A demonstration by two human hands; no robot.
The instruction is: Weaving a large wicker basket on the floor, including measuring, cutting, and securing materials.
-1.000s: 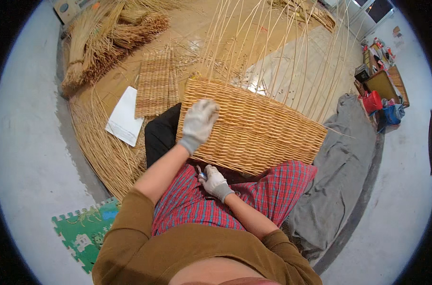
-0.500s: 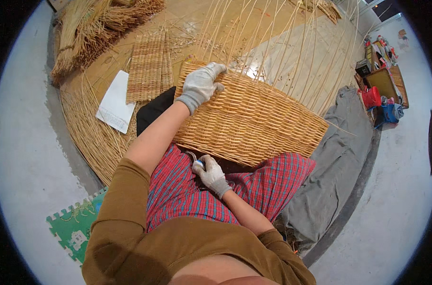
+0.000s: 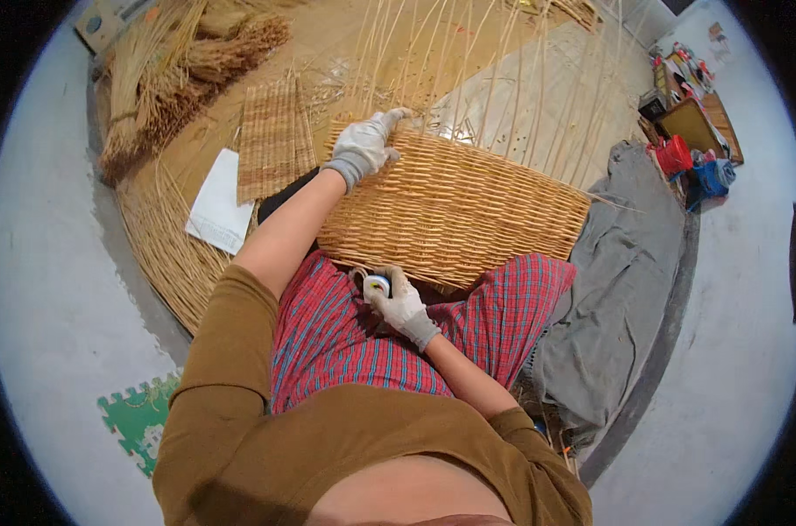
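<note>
A woven wicker panel point(image 3: 468, 210) leans across my lap, long loose stakes point(image 3: 503, 79) rising from its upper edge. My left hand point(image 3: 361, 151), gloved in light grey, grips the panel's upper left edge with fingers curled over it. My right hand point(image 3: 402, 307), also gloved, is closed on a small white-and-blue round tool point(image 3: 377, 286), perhaps a tape measure, just below the panel's lower edge. Red plaid cloth point(image 3: 328, 351) covers my legs under both hands.
Reed bundles point(image 3: 179, 79) lie upper left, beside flat woven mats point(image 3: 275, 131), a white sheet point(image 3: 218, 197) and loose rods point(image 3: 174, 272). A green foam mat point(image 3: 135, 412) is lower left. A grey cloth point(image 3: 617, 307) and cluttered boxes with a red container point(image 3: 672, 156) are at right.
My left hand has moved up from the panel's face to its top edge. The panel and my right hand with the round tool sit higher in the picture, and more of the tool shows.
</note>
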